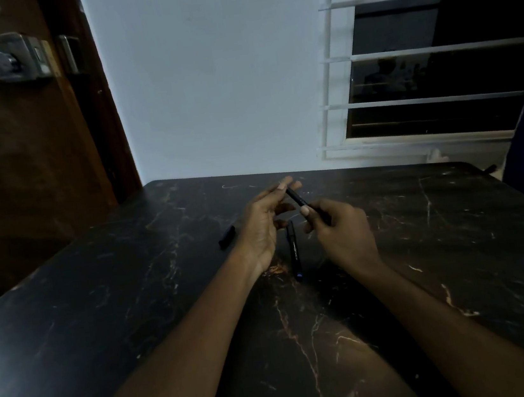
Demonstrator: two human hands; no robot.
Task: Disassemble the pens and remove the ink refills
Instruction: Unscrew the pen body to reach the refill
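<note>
A black pen (297,197) is held above the table between both hands. My right hand (338,228) grips its near end with thumb and fingers. My left hand (265,221) pinches its far end with the fingertips. A second black pen (294,250) lies on the table between my wrists, pointing away from me. A short black piece (227,237), perhaps a cap, lies on the table left of my left hand.
The dark marble-patterned table (134,298) fills the lower view. A white wall stands behind it, a wooden door (14,147) with a lock at the left, and a barred window (437,75) at the right.
</note>
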